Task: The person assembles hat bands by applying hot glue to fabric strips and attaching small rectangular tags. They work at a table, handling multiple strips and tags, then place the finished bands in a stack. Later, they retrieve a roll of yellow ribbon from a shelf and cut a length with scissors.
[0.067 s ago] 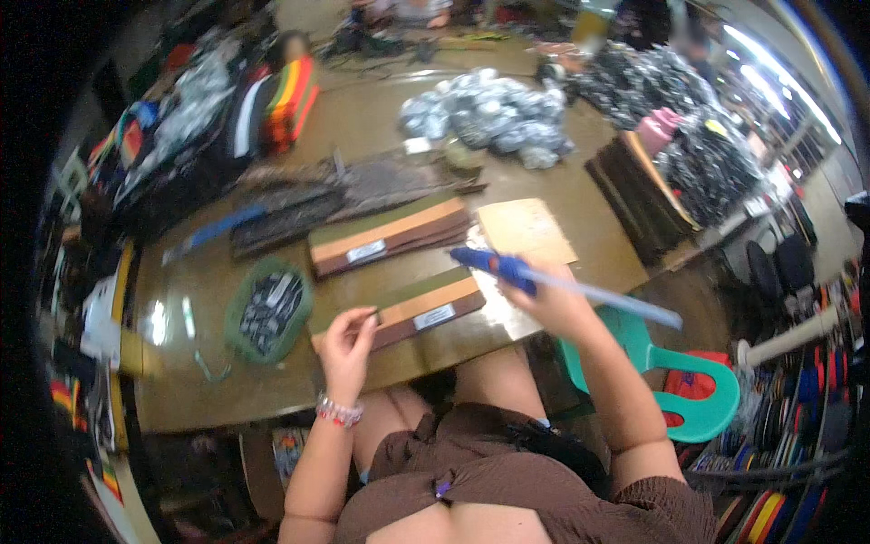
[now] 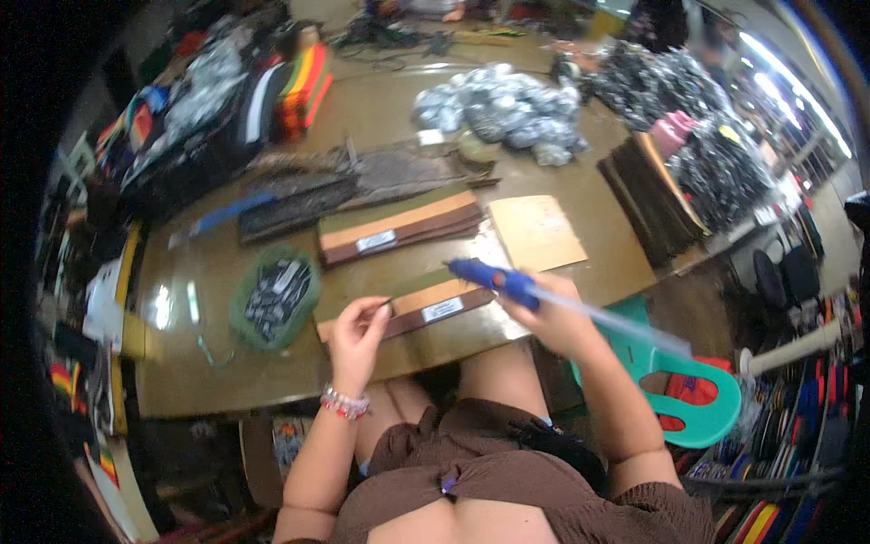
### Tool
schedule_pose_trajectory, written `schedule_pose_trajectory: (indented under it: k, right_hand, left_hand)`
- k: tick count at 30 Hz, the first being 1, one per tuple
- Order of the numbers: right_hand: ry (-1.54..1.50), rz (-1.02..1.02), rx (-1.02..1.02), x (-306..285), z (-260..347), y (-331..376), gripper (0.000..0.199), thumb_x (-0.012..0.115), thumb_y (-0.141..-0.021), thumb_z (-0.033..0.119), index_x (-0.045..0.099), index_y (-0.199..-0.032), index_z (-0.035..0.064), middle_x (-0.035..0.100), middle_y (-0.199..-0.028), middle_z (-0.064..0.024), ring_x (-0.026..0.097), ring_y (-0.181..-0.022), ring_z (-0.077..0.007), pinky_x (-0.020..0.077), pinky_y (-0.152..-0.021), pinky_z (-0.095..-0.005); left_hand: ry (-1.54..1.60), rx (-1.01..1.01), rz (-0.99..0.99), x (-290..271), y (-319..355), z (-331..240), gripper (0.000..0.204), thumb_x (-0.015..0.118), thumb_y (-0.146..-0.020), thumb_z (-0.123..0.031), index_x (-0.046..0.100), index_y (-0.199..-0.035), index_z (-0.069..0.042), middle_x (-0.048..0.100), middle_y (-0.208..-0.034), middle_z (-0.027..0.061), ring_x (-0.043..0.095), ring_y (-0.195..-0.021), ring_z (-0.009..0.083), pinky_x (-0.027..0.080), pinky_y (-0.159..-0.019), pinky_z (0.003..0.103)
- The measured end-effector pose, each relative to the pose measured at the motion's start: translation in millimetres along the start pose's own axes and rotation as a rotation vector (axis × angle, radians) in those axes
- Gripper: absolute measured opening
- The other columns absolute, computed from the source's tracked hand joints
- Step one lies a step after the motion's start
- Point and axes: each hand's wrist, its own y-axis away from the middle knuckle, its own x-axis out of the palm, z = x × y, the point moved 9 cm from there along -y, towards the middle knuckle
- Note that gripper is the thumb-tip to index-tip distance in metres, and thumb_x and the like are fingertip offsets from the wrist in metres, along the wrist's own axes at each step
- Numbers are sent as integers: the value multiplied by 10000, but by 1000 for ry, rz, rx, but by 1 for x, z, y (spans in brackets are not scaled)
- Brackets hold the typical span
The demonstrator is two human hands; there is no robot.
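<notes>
Left hand (image 2: 357, 335): fingers are pinching together on what seems a small dark piece (image 2: 388, 302), over the near striped strip (image 2: 424, 302).
Right hand (image 2: 557, 313): fingers are clamping around a blue glue gun (image 2: 494, 279).
Striped strip: lying on the bench (image 2: 217, 390), near side, already carrying a white label (image 2: 442, 310).
Dark piece: being held, apparently not yet released.
Glue-gun tip: sitting farther left and nearer, relative to the strip, than a moment ago.

Blue glue gun (image 2: 507, 284), whitish translucent glue stick (image 2: 625, 328), olive-tan-brown striped fabric band (image 2: 419, 308), green bowl (image 2: 243, 313), teal-green plastic chair (image 2: 711, 424), cream paper (image 2: 539, 233)
</notes>
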Motion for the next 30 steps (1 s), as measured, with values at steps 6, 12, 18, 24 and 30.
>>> schedule_pose_trajectory:
  k: [6, 12, 18, 24, 30]
  right_hand:
    - [-97, -220, -150, 11, 37, 31, 352, 822, -676, 308, 609, -711, 30, 542, -664, -99, 515, -568, -243, 414, -522, -345]
    - [19, -286, -127, 2, 29, 38, 434, 819, -654, 398, 581, -669, 36, 461, -669, -93, 483, -578, -247, 393, -515, -359]
    - [46, -269, -119, 1, 27, 38, 379, 836, -647, 330, 591, -678, 43, 479, -696, -104, 513, -588, -266, 441, -539, -361]
    - [124, -137, -48, 4, 22, 45, 371, 806, -674, 377, 611, -708, 63, 499, -722, -103, 555, -616, -268, 463, -553, -360]
    - [50, -404, 255, -45, -87, 9, 308, 716, -803, 305, 635, -898, 23, 608, -878, -141, 600, -736, -352, 492, -670, -399]
  left_hand:
    - [127, -114, 117, 35, 7, -13, 163, 621, -919, -109, 669, -1032, -2, 624, -808, -34, 535, -681, 28, 463, -594, 188]
    - [150, -140, 130, 48, 13, -23, 186, 619, -918, -110, 670, -1055, 6, 637, -826, -16, 546, -685, 28, 484, -595, 193]
    - [139, -125, 126, 50, 16, -27, 185, 617, -916, -98, 672, -1058, 7, 663, -878, 6, 574, -718, 36, 502, -604, 202]
    - [130, -103, 100, 48, 14, -29, 186, 617, -922, -99, 666, -1070, 3, 674, -940, 21, 581, -746, 43, 499, -628, 201]
    - [185, -62, 109, 53, 14, -35, 185, 616, -918, -67, 651, -1077, 22, 660, -920, 23, 569, -756, 57, 471, -647, 202]
